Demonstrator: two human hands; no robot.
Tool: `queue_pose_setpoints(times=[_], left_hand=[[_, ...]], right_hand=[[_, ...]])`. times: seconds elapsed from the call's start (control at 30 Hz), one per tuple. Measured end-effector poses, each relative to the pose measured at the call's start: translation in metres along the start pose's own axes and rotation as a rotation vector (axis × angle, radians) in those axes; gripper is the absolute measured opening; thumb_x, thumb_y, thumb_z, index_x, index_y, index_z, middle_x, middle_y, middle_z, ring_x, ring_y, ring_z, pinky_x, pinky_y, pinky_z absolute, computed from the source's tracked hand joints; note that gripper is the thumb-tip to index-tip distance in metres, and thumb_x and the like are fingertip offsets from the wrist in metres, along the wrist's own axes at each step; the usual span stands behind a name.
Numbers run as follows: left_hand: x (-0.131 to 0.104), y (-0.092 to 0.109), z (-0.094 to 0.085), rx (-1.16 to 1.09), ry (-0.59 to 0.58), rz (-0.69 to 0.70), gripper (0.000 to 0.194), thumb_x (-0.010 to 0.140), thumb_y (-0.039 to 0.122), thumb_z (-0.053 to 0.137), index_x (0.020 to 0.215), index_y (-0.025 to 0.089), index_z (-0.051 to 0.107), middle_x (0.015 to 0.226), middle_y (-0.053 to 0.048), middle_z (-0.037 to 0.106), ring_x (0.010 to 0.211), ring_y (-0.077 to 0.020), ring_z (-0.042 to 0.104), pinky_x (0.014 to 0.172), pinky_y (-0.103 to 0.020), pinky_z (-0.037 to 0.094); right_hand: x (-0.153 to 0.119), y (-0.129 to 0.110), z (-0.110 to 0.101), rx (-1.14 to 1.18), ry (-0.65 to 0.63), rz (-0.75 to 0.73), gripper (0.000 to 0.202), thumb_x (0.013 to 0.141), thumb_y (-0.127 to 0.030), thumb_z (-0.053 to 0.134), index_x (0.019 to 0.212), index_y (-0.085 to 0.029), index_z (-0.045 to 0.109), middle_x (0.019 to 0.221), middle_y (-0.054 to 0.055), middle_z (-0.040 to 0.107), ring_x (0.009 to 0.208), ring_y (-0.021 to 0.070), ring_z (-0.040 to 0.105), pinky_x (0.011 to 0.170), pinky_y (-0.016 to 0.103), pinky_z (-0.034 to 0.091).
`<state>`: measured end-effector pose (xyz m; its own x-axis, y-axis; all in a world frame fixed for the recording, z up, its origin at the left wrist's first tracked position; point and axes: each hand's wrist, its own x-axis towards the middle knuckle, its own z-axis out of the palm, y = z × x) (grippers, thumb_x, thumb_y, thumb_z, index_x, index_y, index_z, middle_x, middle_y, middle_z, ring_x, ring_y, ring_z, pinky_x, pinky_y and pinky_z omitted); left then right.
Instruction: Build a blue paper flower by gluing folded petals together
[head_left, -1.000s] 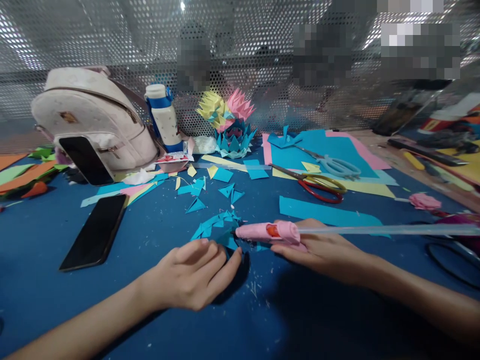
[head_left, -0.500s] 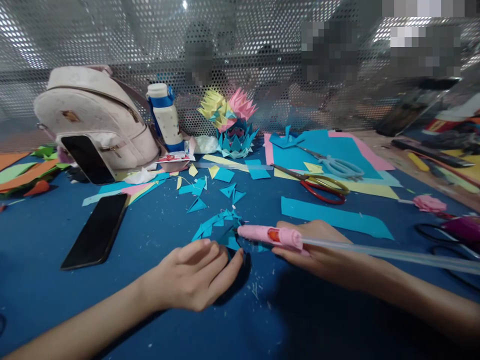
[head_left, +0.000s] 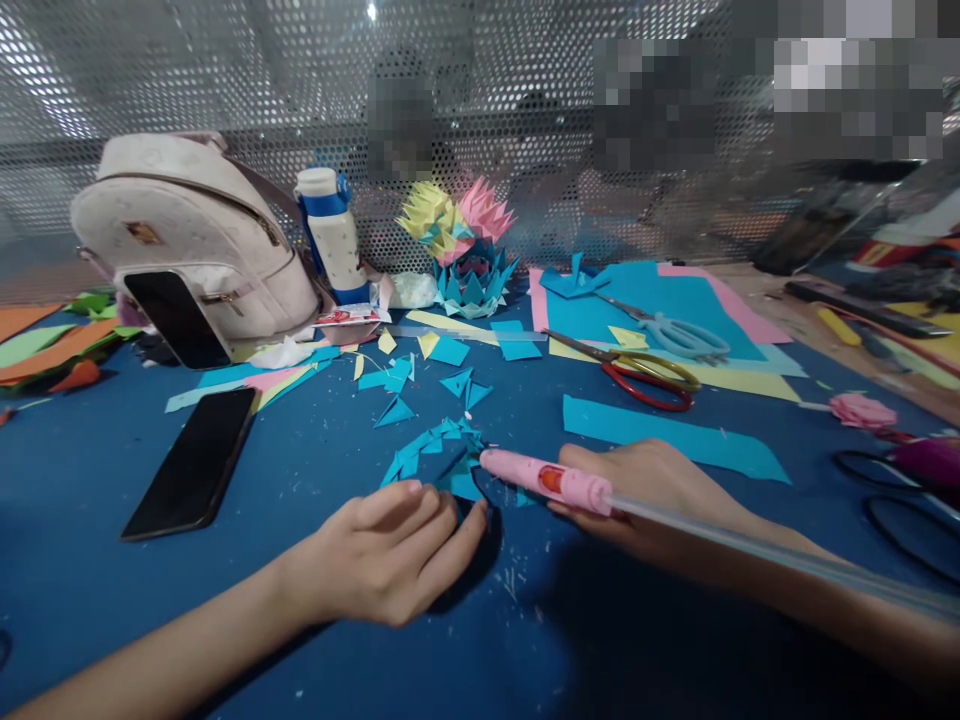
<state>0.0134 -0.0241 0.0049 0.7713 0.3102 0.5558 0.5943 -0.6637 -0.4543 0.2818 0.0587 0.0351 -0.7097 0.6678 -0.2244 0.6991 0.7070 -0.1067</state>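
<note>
My left hand (head_left: pixel 409 555) is closed, its fingers curled at the near edge of a curved chain of folded blue paper pieces (head_left: pixel 427 445); the fingertips on the paper are partly hidden. My right hand (head_left: pixel 645 490) grips a pink hot glue gun (head_left: pixel 551 480) with a long clear glue stick (head_left: pixel 750 545) trailing out of its back. The gun's dark nozzle points left and meets or nearly meets the right end of the chain. Just beyond lie loose folded blue triangles (head_left: pixel 394 410) and small blue scraps.
Red-and-yellow-handled scissors (head_left: pixel 649 380), light blue scissors (head_left: pixel 682 335) and a blue paper strip (head_left: pixel 667 438) lie to the right. Behind stand folded paper flowers (head_left: pixel 472 275), a bottle (head_left: pixel 334 240) and a white backpack (head_left: pixel 195 240). A black phone (head_left: pixel 193 462) lies at left.
The glue gun has shifted slightly to the right, and the tail of its glue stick has swung lower. My left hand stays almost still at the blue paper chain.
</note>
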Motion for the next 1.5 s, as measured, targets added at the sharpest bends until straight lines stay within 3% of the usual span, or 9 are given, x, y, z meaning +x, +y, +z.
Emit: queue_pose_setpoints(times=[0.37,0.77,0.97,1.2,1.5], left_hand=[[0.002,-0.001,-0.001,0.013,-0.001,0.009,0.03,0.096,0.013,0.046,0.109,0.013,0.072,0.082,-0.002,0.073,0.079,-0.0123,0.063,0.117,-0.033,0.018],[0.0,-0.001,0.0,-0.009,-0.005,0.017,0.033,0.097,0.012,0.042,0.11,0.011,0.072,0.083,-0.002,0.073,0.078,-0.0124,0.062,0.119,-0.035,0.011],[0.001,-0.001,-0.001,-0.003,-0.005,0.017,0.032,0.097,0.013,0.044,0.109,0.011,0.073,0.082,-0.001,0.074,0.078,-0.0124,0.062,0.12,-0.035,0.011],[-0.001,-0.001,0.001,0.003,-0.009,0.02,0.032,0.097,0.012,0.043,0.11,0.012,0.072,0.085,-0.001,0.074,0.081,-0.0126,0.062,0.12,-0.035,0.01],[0.001,-0.002,0.001,-0.015,-0.006,0.008,0.031,0.096,0.012,0.043,0.108,0.012,0.072,0.084,-0.002,0.073,0.079,-0.0132,0.063,0.118,-0.035,0.014]], right_hand=[[0.0,-0.003,-0.001,-0.032,0.065,-0.049,0.022,0.092,-0.038,0.041,0.076,-0.023,0.041,0.058,0.0,0.059,0.044,0.0176,0.052,0.049,0.03,0.009],[0.0,-0.001,0.001,-0.104,0.031,-0.037,0.026,0.094,-0.045,0.039,0.079,-0.024,0.042,0.057,0.001,0.059,0.047,0.0206,0.055,0.049,0.029,0.009],[-0.003,0.002,0.0,0.024,0.036,-0.044,0.036,0.097,-0.052,0.031,0.078,-0.023,0.042,0.063,0.002,0.061,0.05,0.0197,0.055,0.05,0.029,0.012],[-0.003,0.005,0.01,0.1,0.065,-0.147,0.044,0.097,-0.06,0.027,0.074,-0.023,0.04,0.06,0.001,0.058,0.045,0.0167,0.045,0.048,0.029,0.011],[-0.004,0.009,-0.004,0.213,0.05,-0.036,0.04,0.095,-0.057,0.04,0.076,-0.022,0.049,0.063,0.0,0.058,0.049,0.0147,0.043,0.049,0.027,0.022]])
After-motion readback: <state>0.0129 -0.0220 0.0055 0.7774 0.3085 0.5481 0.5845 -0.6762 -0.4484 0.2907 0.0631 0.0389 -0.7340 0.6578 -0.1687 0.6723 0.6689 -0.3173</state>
